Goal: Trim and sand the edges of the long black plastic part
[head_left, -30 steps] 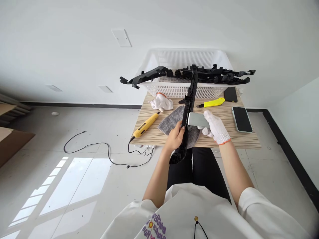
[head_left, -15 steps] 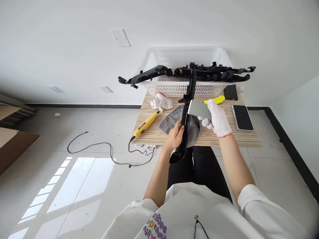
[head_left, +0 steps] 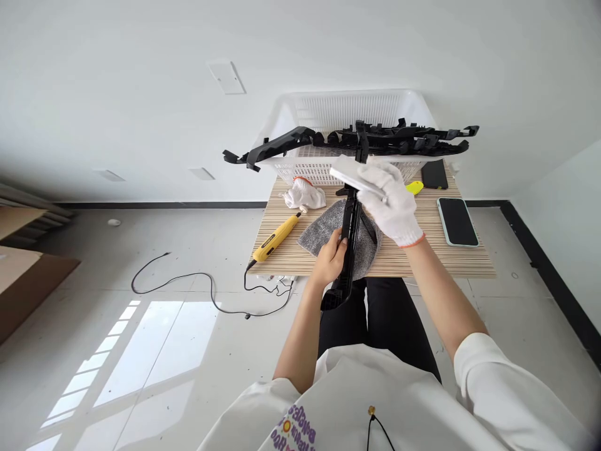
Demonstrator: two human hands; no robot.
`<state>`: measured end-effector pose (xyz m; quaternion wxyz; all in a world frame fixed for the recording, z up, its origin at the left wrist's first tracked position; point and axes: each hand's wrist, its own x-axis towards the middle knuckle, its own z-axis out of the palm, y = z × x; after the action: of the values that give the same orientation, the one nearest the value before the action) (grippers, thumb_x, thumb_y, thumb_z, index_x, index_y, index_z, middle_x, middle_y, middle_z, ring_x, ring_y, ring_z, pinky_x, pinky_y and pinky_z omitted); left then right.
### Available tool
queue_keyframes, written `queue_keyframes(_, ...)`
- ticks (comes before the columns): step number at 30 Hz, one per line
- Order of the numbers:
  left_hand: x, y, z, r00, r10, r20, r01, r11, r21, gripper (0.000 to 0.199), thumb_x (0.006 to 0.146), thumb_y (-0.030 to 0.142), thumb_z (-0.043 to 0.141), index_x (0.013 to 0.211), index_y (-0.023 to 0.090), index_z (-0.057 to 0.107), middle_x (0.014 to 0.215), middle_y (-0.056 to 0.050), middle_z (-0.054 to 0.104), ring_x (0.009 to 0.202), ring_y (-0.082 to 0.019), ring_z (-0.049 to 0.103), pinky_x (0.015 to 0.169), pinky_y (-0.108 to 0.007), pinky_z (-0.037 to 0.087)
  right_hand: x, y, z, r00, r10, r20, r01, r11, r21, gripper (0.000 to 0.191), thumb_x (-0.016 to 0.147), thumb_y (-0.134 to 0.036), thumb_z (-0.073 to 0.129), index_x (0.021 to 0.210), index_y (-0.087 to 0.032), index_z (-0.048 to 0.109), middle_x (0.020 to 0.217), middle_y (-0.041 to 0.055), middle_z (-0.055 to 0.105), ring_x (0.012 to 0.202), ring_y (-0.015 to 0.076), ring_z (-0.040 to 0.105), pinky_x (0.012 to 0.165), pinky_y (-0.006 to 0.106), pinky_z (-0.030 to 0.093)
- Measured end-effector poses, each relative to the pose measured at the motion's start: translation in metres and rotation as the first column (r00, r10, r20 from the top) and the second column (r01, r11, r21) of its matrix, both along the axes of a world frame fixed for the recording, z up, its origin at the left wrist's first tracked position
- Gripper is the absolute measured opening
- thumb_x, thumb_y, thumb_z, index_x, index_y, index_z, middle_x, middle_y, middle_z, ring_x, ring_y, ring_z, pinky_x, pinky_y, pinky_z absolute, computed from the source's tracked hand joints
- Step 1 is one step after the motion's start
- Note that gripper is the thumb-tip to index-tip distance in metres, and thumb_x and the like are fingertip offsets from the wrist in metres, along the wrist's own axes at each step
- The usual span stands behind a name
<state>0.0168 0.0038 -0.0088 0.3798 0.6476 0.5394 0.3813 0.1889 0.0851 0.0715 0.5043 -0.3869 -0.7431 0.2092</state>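
Note:
My left hand (head_left: 331, 255), bare, is closed around the lower part of a long black plastic trim piece (head_left: 348, 232). The piece slants away from me over the table, and its far end overlaps the basket. In a white knit glove with an orange cuff, my right hand (head_left: 390, 203) grips a flat, pale grey-white slab (head_left: 352, 172), whose exact kind I cannot tell. The slab is above the trim piece's upper half and hides part of it; whether they touch is unclear. Beneath the trim piece lies a grey cloth (head_left: 323, 228).
A white plastic basket (head_left: 300, 169) holds several black trim pieces (head_left: 404, 141) that overhang both sides. On the table (head_left: 432, 263) are a yellow corded tool (head_left: 277, 238), a white glove (head_left: 304, 193), a partly hidden yellow object (head_left: 415, 187), a black flat object (head_left: 434, 174) and a phone (head_left: 457, 222).
My right hand has moved up and left with the slab, which has tilted from showing its broad face to nearly edge-on. My left hand still holds the trim piece in place.

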Motion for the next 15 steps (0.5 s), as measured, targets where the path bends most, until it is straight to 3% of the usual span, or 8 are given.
queue_keyframes(2, 0.0, 0.0, 0.0, 1.0, -0.001, 0.0, 0.001, 1.0, 0.008, 0.034, 0.1, 0.036, 0.035, 0.126, 0.021, 0.051, 0.095, -0.003, 0.067, 0.089, -0.021, 0.063, 0.086, -0.033, 0.046, -0.001, 0.014, 0.002, 0.978, -0.118, 0.172, 0.08, 0.974, 0.212, 0.044, 0.088, -0.044, 0.061, 0.13, -0.029, 0.059, 0.146, 0.0054, 0.044, 0.14, 0.0281, 0.04, 0.117, 0.049, 0.036)
queue_keyframes(5, 0.0, -0.001, 0.001, 1.0, -0.009, 0.007, 0.009, 1.0, -0.001, 0.034, 0.101, 0.037, 0.034, 0.126, 0.021, 0.051, 0.09, -0.002, 0.067, 0.087, -0.021, 0.063, 0.084, -0.033, 0.046, -0.002, 0.028, 0.003, 0.95, -0.265, 0.165, 0.191, 0.912, 0.364, 0.048, 0.092, -0.04, 0.056, 0.138, -0.026, 0.053, 0.146, 0.0091, 0.043, 0.141, 0.0294, 0.039, 0.117, 0.05, 0.035)
queue_keyframes(9, -0.001, -0.001, 0.002, 1.0, -0.01, 0.019, 0.01, 1.0, -0.002, 0.032, 0.1, 0.037, 0.035, 0.124, 0.022, 0.051, 0.092, -0.002, 0.066, 0.085, -0.02, 0.063, 0.081, -0.032, 0.046, -0.005, 0.032, -0.005, 0.913, -0.242, 0.328, 0.088, 0.903, 0.42, 0.047, 0.091, -0.042, 0.057, 0.136, -0.03, 0.055, 0.143, 0.0079, 0.048, 0.136, 0.0284, 0.045, 0.114, 0.048, 0.041)
queue_keyframes(12, -0.001, -0.001, 0.003, 1.0, -0.015, 0.026, 0.015, 1.0, 0.001, 0.031, 0.101, 0.036, 0.035, 0.123, 0.022, 0.051, 0.092, -0.002, 0.066, 0.083, -0.019, 0.062, 0.079, -0.031, 0.044, -0.006, 0.034, -0.013, 0.889, -0.403, 0.216, 0.294, 0.866, 0.405, 0.047, 0.094, -0.039, 0.051, 0.139, -0.028, 0.052, 0.144, 0.0097, 0.047, 0.137, 0.0283, 0.044, 0.113, 0.049, 0.041)
queue_keyframes(13, -0.001, -0.001, 0.004, 1.0, -0.019, 0.025, 0.019, 1.0, -0.003, 0.031, 0.101, 0.037, 0.034, 0.123, 0.022, 0.051, 0.09, -0.001, 0.066, 0.081, -0.019, 0.061, 0.077, -0.031, 0.044, -0.006, 0.036, -0.014, 0.887, -0.407, 0.217, 0.296, 0.863, 0.41, 0.047, 0.094, -0.039, 0.05, 0.139, -0.026, 0.052, 0.144, 0.0105, 0.047, 0.138, 0.0286, 0.044, 0.113, 0.049, 0.041)
queue_keyframes(15, -0.001, -0.001, 0.004, 0.999, -0.026, 0.023, 0.026, 1.0, -0.008, 0.032, 0.101, 0.037, 0.034, 0.123, 0.022, 0.051, 0.086, -0.001, 0.065, 0.078, -0.018, 0.06, 0.075, -0.031, 0.043, -0.007, 0.039, -0.015, 0.891, -0.326, 0.315, 0.174, 0.888, 0.425, 0.046, 0.093, -0.044, 0.053, 0.135, -0.026, 0.056, 0.142, 0.0103, 0.05, 0.137, 0.0288, 0.045, 0.113, 0.048, 0.041)
